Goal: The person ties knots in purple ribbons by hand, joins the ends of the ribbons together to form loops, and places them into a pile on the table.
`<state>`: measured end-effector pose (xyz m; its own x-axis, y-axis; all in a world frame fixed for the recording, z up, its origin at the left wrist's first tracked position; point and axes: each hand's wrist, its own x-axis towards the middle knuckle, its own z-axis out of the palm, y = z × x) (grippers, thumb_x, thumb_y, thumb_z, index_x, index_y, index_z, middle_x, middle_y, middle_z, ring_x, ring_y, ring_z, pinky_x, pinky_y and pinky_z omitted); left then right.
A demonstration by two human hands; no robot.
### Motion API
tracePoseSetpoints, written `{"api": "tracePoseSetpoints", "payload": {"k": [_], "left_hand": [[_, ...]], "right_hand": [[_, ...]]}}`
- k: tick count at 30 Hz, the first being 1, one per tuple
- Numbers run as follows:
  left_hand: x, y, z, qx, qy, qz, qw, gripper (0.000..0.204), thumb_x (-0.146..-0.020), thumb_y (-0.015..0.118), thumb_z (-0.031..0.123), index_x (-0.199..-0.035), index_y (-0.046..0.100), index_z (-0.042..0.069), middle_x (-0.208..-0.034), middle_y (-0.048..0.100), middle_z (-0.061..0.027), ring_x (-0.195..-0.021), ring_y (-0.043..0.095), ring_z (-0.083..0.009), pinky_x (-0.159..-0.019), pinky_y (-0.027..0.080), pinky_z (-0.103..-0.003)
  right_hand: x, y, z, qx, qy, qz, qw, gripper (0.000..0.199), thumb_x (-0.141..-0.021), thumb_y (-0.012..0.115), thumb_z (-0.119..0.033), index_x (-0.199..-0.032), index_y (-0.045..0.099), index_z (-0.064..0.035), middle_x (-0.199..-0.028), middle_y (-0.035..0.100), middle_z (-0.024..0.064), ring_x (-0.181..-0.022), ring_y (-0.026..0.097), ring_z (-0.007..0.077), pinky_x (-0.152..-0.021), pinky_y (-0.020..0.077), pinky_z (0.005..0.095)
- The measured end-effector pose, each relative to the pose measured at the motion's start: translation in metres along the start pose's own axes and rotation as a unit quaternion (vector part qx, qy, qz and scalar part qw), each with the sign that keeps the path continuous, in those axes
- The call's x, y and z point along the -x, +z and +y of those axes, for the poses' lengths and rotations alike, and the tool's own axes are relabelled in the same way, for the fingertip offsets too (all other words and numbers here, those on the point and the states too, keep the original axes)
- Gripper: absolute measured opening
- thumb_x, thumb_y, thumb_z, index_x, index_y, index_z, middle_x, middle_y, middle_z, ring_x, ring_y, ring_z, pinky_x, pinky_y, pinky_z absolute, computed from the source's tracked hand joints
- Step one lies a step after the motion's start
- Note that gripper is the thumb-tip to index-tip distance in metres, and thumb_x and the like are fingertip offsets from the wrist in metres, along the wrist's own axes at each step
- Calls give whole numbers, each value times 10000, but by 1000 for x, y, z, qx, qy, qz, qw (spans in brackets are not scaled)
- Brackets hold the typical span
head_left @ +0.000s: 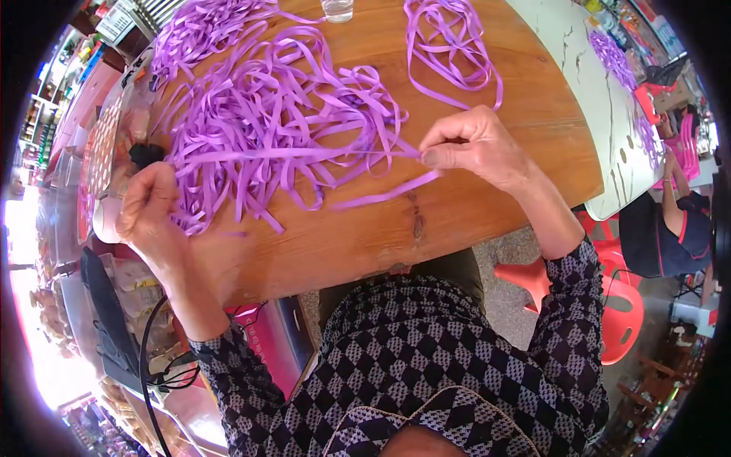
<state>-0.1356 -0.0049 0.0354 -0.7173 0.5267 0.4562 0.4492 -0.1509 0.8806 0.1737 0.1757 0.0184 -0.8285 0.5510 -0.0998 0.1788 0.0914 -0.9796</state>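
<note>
A purple ribbon (266, 154) runs nearly straight across the table between my two hands. My right hand (487, 148) pinches it between thumb and forefinger, and a loose length trails down and left from those fingers. At the table's left edge, my left hand (152, 206) is curled closed at the ribbon's other end, slightly blurred. Beneath and behind the stretched piece lies a big tangled heap of purple ribbon (251, 107), its loops spilling over the left half of the wooden table (533, 91).
A looser coil of purple ribbon (453, 46) lies at the far right, and a clear glass (337, 9) stands at the back. Beyond is a white marbled table (560, 34). A red stool (620, 312) stands at right, near another person's arm (674, 198). Bags crowd the left.
</note>
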Motion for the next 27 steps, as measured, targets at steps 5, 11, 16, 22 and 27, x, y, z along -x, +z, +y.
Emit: {"api": "tracePoseSetpoints", "payload": {"k": [5, 11, 16, 22, 27], "left_hand": [[-18, -28, -40, -364, 194, 34, 910, 206, -708, 674, 43, -906, 635, 1, -806, 609, -77, -732, 570, -184, -660, 453, -276], [77, 93, 51, -25, 82, -319, 944, 404, -687, 709, 94, -1061, 576, 17, -1004, 584, -97, -934, 535, -195, -804, 429, -315], [97, 100, 36, 204, -306, -442, 819, 262, -799, 669, 162, -967, 596, -25, -780, 594, 6, -703, 510, -59, -637, 420, -216], [87, 81, 27, 260, -434, -437, 744, 213, -797, 653, 162, -901, 618, -21, -692, 599, -39, -499, 427, -28, -454, 325, -177], [96, 90, 24, 387, -389, -356, 756, 237, -806, 620, 96, -1021, 598, -2, -886, 643, -90, -550, 472, -25, -432, 282, -151]], "right_hand": [[11, 1, 5, 45, 26, 41, 998, 47, -762, 633, -32, -756, 635, 15, -651, 598, 25, -597, 545, 71, -550, 432, 212], [14, 64, -6, 172, -109, 27, 979, 55, -747, 601, 1, -800, 610, 14, -666, 597, 77, -617, 572, 125, -560, 442, 258], [23, 62, -9, 182, -92, 26, 979, 118, -732, 620, 5, -848, 610, -11, -726, 589, 91, -679, 574, 150, -613, 443, 268], [42, 50, -1, 113, -48, 78, 989, 86, -715, 668, -9, -779, 612, -3, -680, 556, 62, -624, 526, 123, -575, 409, 259], [40, 73, 17, 247, -221, 165, 929, 146, -666, 696, -3, -774, 598, -13, -644, 511, 75, -577, 510, 202, -526, 398, 301]]}}
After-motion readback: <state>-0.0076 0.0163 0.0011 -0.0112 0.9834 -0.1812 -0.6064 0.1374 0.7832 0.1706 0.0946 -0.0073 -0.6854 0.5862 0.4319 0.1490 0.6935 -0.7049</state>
